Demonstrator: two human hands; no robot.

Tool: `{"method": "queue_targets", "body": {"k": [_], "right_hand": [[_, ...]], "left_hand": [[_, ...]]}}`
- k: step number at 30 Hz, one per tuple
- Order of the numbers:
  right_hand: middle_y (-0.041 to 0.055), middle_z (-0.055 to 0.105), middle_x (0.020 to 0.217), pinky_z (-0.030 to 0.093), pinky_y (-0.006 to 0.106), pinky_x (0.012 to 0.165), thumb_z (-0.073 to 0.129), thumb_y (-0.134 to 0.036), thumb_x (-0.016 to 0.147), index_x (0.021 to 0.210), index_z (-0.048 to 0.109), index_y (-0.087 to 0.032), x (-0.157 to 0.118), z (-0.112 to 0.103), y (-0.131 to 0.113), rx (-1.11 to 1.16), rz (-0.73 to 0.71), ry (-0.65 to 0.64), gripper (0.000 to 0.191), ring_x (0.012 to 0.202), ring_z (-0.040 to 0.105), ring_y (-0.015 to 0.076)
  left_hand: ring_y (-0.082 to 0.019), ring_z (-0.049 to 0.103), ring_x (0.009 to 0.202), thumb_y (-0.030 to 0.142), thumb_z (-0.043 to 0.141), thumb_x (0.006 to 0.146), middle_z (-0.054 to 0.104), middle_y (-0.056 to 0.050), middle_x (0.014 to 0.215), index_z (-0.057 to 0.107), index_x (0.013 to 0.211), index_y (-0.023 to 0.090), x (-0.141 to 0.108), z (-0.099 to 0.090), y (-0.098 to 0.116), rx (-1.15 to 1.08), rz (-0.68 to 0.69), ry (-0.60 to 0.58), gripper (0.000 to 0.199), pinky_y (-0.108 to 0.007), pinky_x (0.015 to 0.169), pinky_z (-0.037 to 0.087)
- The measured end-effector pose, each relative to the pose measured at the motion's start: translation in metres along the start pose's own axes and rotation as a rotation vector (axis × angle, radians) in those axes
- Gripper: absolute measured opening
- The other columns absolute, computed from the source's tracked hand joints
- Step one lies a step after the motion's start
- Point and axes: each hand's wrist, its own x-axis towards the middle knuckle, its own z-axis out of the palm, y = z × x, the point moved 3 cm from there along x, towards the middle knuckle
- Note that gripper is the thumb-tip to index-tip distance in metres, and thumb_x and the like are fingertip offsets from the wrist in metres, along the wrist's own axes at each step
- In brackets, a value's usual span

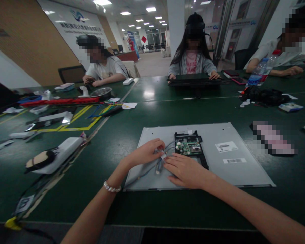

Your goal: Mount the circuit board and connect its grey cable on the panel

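A flat metal-backed display panel (216,173) lies on the table in front of me. On its upper middle sits a green circuit board (190,148) in a black bracket (204,162). Grey cables (150,167) run from the board's left side and loop over the panel. My left hand (149,150) pinches the cables at a pale band or connector, too small to make out. My right hand (186,170) meets it from the right, its fingers closed together on the same spot, thumb lower down. Part of the cable is hidden by the fingers.
A white device with a strapped beige pad (44,160) lies left. Behind it are yellow tape marks, loose wires (105,110) and a red strip (73,101). A pink phone-like object (274,137) lies right; bottles (258,73) stand farther back. Several people sit across the table.
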Motion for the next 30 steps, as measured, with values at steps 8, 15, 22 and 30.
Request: {"method": "queue_targets", "body": {"k": [8,15,22,30], "right_hand": [[0.0161,0.062,0.132,0.033,0.039,0.114,0.047,-0.031,0.097,0.121,0.060,-0.009,0.001,-0.002,-0.004,-0.022,-0.005,-0.048,0.036,0.125,0.055,0.0228],[0.0186,0.060,0.133,0.033,0.040,0.114,0.046,-0.031,0.097,0.123,0.059,-0.006,0.000,-0.003,-0.006,-0.035,-0.012,-0.046,0.038,0.126,0.054,0.0248],[0.0160,0.063,0.130,0.034,0.039,0.113,0.045,-0.032,0.098,0.122,0.061,-0.006,-0.003,0.001,-0.006,-0.057,-0.023,-0.037,0.038,0.122,0.057,0.0240],[0.0142,0.069,0.120,0.041,0.038,0.106,0.045,-0.028,0.098,0.110,0.066,-0.008,-0.006,-0.004,-0.010,-0.012,-0.010,-0.029,0.031,0.111,0.063,0.0226]], "left_hand": [[-0.016,0.053,0.079,0.017,0.047,0.085,0.057,-0.003,0.087,0.052,0.091,0.017,0.002,0.002,-0.015,0.002,-0.011,0.044,0.008,-0.029,0.075,0.041],[-0.016,0.053,0.083,0.018,0.049,0.086,0.057,-0.004,0.090,0.058,0.090,0.017,0.002,-0.001,-0.014,-0.045,0.066,0.013,0.010,-0.029,0.078,0.043],[-0.016,0.054,0.085,0.018,0.051,0.085,0.058,-0.004,0.091,0.060,0.092,0.017,0.001,-0.003,-0.012,-0.061,0.050,0.006,0.011,-0.028,0.078,0.045],[-0.016,0.056,0.086,0.018,0.053,0.084,0.060,-0.005,0.093,0.061,0.093,0.017,0.000,-0.002,-0.015,-0.106,0.062,0.016,0.012,-0.030,0.080,0.046]]}}
